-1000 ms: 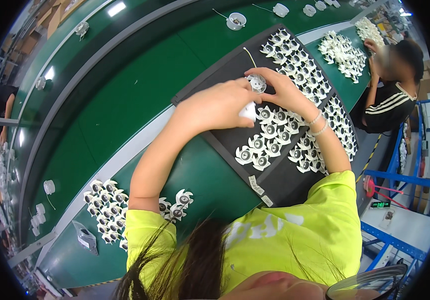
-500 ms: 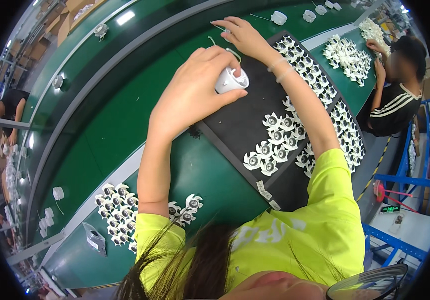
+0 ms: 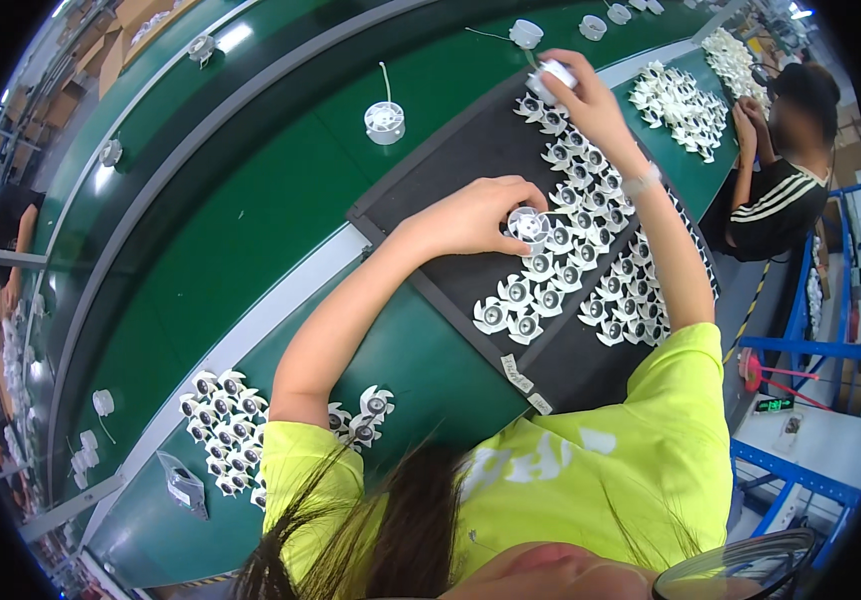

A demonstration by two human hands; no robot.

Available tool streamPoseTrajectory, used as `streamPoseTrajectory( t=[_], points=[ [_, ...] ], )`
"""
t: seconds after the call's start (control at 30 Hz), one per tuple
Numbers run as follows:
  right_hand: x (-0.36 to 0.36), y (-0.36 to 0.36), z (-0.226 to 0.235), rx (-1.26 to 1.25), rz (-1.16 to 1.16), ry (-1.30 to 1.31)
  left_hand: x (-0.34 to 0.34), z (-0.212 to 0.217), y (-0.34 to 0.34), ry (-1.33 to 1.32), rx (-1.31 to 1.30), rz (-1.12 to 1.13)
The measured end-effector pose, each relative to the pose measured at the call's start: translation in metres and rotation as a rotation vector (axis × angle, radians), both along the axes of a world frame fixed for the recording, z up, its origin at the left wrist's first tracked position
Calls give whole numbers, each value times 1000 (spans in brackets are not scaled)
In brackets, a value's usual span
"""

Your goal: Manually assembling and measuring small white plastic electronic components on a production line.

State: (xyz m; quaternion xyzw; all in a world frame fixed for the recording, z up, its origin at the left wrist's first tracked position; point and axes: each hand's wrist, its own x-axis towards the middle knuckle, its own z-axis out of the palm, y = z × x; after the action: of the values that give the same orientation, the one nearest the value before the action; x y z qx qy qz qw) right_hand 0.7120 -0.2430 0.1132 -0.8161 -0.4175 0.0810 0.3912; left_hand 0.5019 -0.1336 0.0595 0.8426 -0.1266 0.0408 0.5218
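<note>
My left hand (image 3: 480, 213) is closed around a small round white fan housing (image 3: 528, 230), its spoked end facing up, above the near part of the black mat (image 3: 430, 295). Several white fan impellers (image 3: 518, 292) with dark round centres lie in rows right beside it. Farther off to the right, my right hand (image 3: 590, 100) grips another white fan housing (image 3: 552, 80) over the mat's far end, close to the belt. Its fingers cover part of that housing. A wired white housing (image 3: 384, 122) stands alone on the green belt to the left.
More white housings (image 3: 525, 34) sit on the curved green belt (image 3: 210, 230). Loose impellers (image 3: 225, 425) and a small grey bag (image 3: 184, 484) lie on the near left table. At the right, a co-worker (image 3: 785, 190) sits by heaps of white impellers (image 3: 678, 108).
My left hand has moved right and nearer, from over the belt to over the mat. My right hand has swung right and now holds a housing. A wired housing now shows on the belt.
</note>
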Motion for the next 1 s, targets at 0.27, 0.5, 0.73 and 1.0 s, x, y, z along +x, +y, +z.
streamPoseTrajectory(
  t=[0.27,0.5,0.73,1.0],
  points=[
    [-30,-115,0,175,40,297,-4,4,18,-4,181,117],
    [-86,-124,-20,-67,40,667,-9,8,21,12,316,126],
    [-105,-82,-40,297,22,758,-16,21,31,136,433,264],
    [-79,-66,-33,116,317,-1,-29,40,61,31,478,437]
  ],
)
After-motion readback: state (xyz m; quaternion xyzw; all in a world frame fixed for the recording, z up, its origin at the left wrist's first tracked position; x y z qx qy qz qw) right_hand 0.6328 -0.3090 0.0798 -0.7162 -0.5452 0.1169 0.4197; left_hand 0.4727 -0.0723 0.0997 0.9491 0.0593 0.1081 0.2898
